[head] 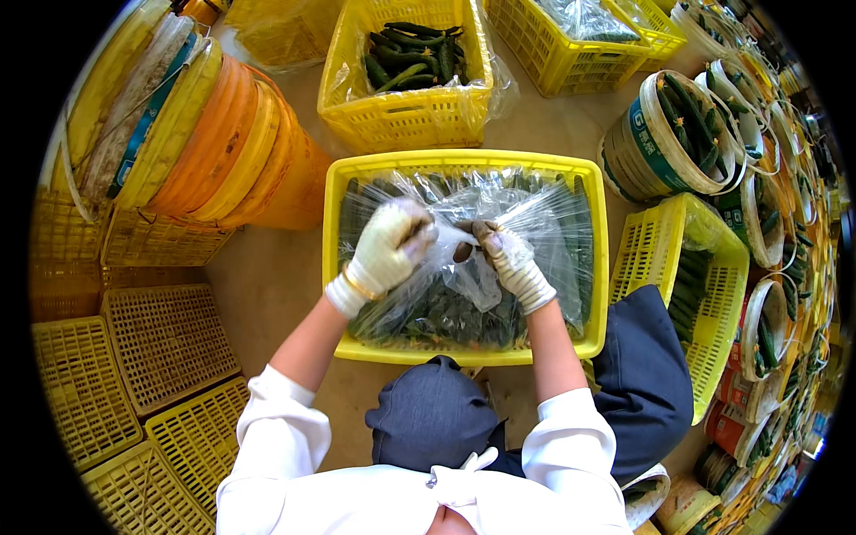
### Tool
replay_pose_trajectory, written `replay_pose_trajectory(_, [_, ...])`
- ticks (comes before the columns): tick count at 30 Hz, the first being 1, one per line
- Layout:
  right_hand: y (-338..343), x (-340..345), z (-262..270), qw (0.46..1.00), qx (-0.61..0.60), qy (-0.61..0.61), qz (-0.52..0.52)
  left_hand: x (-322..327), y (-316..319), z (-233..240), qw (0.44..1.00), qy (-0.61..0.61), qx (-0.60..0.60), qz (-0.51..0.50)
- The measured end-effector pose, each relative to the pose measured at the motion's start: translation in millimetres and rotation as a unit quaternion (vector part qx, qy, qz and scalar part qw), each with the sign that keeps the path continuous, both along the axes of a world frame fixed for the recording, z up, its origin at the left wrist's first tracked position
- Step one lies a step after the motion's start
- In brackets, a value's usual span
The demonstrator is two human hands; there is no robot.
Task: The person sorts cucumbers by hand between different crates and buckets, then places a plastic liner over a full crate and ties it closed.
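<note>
Before me a yellow plastic crate [464,358] is packed with dark green cucumbers [461,321] beneath a clear plastic liner [535,214]. The liner is gathered to a bunch at the crate's middle, with taut folds fanning out from it. My left hand [394,244], in a pale knit glove and blurred, has its fingers curled at the bunch. From the other side my right hand [508,257], in a soiled striped glove, pinches the gathered plastic. A small dark oval shows between the hands; I cannot tell what it is.
Another crate [401,127] of cucumbers stands ahead. Nested orange and yellow buckets [267,154] rise at left, above stacked crates [170,341]. At right are a lined crate [725,321] and several buckets of cucumbers, including a white one [642,144]. My knees flank the near side.
</note>
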State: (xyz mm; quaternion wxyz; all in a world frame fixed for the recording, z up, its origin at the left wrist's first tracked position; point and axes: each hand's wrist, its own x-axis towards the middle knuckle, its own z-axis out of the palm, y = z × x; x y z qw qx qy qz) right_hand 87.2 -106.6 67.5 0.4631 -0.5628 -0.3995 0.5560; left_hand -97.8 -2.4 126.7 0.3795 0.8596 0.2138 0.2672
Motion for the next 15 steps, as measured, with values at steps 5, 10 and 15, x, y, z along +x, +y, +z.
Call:
replay_pose_trajectory(5, [-11.5, -3.9, 3.4, 0.983, -0.023, 0.183, -0.016, -30.1, -24.6, 12.1, 0.947, 0.156, -0.039, -0.277])
replay_pose_trajectory(10, [-9.3, -18.7, -12.1, 0.976, 0.02, 0.203, -0.076, -1.4, 6.1, -18.6, 0.987, -0.018, -0.162, 0.011])
replay_pose_trajectory(15, [11.7, -23.2, -35.1, 0.875, 0.271, -0.389, -0.102, 36.3, 7.3, -75.6, 0.946, 0.022, -0.325, 0.004])
